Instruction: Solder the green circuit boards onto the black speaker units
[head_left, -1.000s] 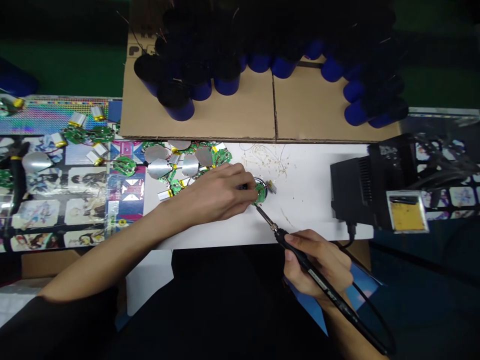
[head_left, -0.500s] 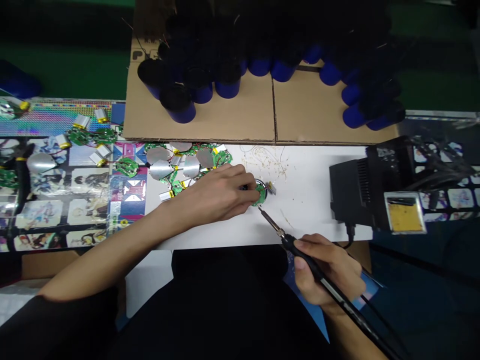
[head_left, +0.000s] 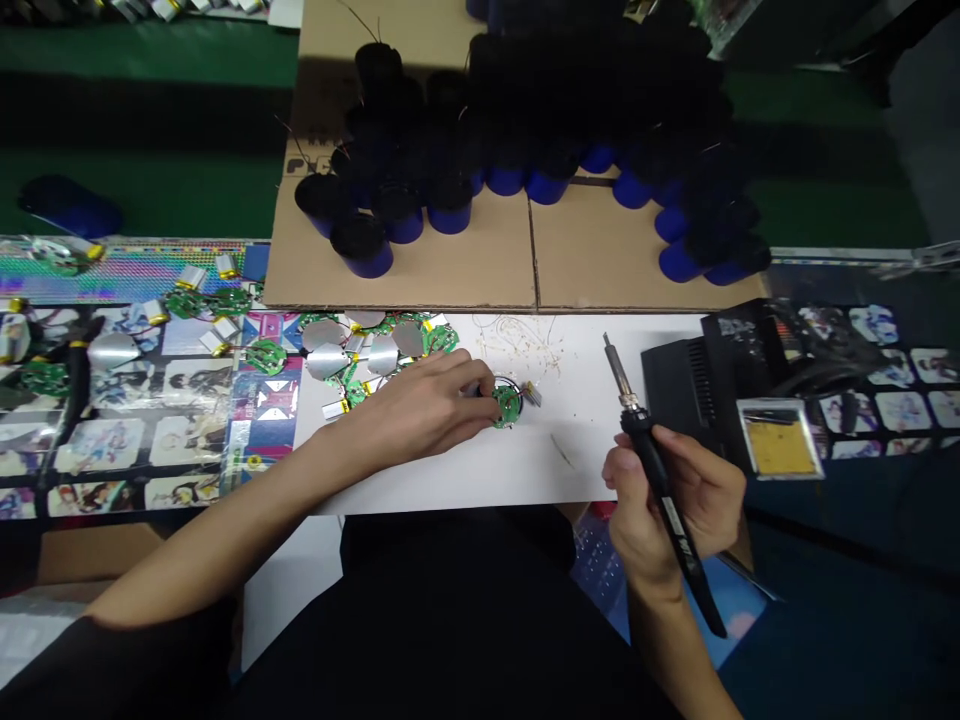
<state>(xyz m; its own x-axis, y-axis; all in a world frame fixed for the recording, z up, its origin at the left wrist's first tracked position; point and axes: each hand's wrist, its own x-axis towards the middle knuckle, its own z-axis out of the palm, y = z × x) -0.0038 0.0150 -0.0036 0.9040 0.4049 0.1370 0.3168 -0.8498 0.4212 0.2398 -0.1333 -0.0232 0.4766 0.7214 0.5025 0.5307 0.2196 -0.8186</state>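
Note:
My left hand (head_left: 439, 405) is closed at the left edge of a small round green circuit board (head_left: 508, 405) on the white work surface. Its fingertips pinch there, partly hiding the board and a dark part beside it. A small silver battery cell (head_left: 532, 394) lies at the board's right, with thin dark wires curving near it. In my right hand (head_left: 675, 500) is a black soldering iron (head_left: 651, 450), gripped like a pen. Its metal tip points up and away, raised clear of the board.
Green boards, silver discs and battery cells (head_left: 336, 409) are heaped left of my hand. Behind, cardboard (head_left: 450, 275) carries many dark blue cylinders (head_left: 364, 250). A black soldering station (head_left: 671, 390) and a yellow sponge tray (head_left: 780, 440) stand right. Wire scraps (head_left: 517, 340) litter the white surface (head_left: 577, 450).
The soldering iron has left the board's edge and swung up to the right, its tip now pointing away. My left hand stays at the board. The view has shifted slightly.

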